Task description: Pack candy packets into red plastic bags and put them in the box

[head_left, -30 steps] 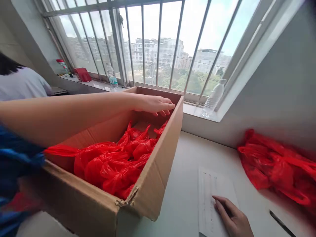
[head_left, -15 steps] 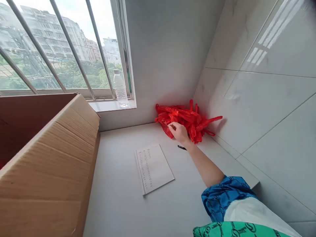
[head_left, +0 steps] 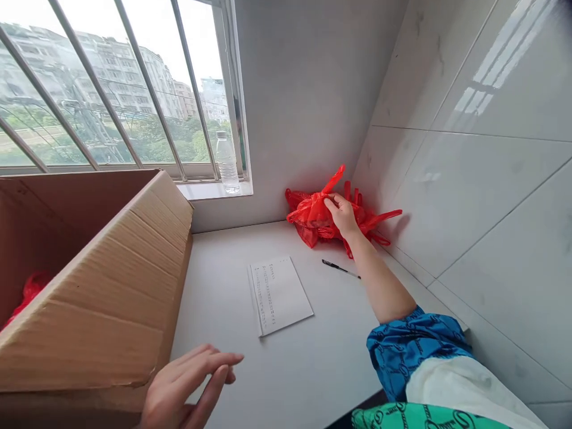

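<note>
Right hand (head_left: 341,213): pinching red bag (head_left: 313,211) | bag: probably light, soft, slippery; best gripped below gathered top (head_left: 335,177) | left hand (head_left: 190,384): empty, fingers loosely parted

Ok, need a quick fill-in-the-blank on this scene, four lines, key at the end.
1. The right hand grips a plastic bag whose colour is ____.
2. The transparent plastic bottle stands upright on the ____.
3. As seen in the picture, the pen lies to the ____ of the printed paper.
4. The left hand is holding ____.

Missing words: red; windowsill; right; nothing.
</note>
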`<state>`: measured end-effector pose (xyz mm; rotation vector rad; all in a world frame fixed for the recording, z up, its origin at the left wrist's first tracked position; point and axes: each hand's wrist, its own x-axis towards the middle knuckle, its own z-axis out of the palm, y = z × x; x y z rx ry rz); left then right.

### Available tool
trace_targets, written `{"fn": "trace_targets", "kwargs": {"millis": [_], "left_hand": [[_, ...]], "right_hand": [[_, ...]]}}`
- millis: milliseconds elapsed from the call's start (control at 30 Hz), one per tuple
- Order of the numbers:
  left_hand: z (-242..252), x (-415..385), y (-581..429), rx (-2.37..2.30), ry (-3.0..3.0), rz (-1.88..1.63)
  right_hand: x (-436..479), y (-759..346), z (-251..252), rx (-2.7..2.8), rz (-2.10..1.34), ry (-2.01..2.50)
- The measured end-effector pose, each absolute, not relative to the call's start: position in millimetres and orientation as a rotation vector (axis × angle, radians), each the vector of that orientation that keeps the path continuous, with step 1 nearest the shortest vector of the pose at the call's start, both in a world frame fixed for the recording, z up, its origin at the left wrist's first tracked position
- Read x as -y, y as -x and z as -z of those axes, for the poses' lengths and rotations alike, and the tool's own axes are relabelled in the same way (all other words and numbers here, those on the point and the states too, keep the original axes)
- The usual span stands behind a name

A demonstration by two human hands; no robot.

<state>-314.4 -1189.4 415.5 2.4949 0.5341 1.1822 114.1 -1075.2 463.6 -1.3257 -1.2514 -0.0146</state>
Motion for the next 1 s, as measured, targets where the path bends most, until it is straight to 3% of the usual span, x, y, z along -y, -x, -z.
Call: {"fn": "trace_targets", "kwargs": {"millis": [233,433,633,800,1000], "left_hand": [[-400.2,1158.6,279.8,-0.866,-2.170,-1.051],[-384.3,1129.9,268.1,-1.039,-2.076,-1.341],[-360.5,1101.2,253.3,-1.268,-2.249,-0.999],[-336.1,1084.8,241.7,-1.186,-2.087,-0.873],[-322.2,1072.0,248.3,-1.133,-1.757,-0.937]], "right_hand": [[1109.5,-52.4,-433.5,1.302,-0.647,0.923],[1121.7,-31.4,-363.9,1.554,-0.616,1.445],[1144.2,-21.4,-331.9,1.574,-0.629,1.764],[1147.2,-8.2,-329.6,1.787,-0.691,1.623],[1135.7,-15.5,-323.2,1.549,-0.707,1.497]]}}
